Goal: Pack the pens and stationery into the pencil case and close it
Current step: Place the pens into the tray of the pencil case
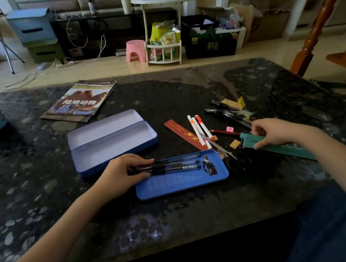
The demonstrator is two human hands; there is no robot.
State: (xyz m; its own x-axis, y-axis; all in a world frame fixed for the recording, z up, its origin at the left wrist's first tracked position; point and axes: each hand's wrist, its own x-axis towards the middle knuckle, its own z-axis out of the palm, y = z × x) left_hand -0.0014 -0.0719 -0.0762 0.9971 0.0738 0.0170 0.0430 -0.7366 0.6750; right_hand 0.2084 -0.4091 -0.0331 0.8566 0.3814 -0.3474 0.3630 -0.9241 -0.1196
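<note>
1. Blue tin pencil case (111, 140) sits open mid-table, pale inside.
2. Left hand (122, 173) grips three black pens (172, 165) over the blue tray (182, 181).
3. Right hand (273, 131) pinches a teal box (255, 140).

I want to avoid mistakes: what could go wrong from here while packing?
1. The left hand holds three black pens over the blue tray, not the open case; they may roll off.
2. The right hand grips a teal box beside the scissors; lifting it could knock them.
</note>
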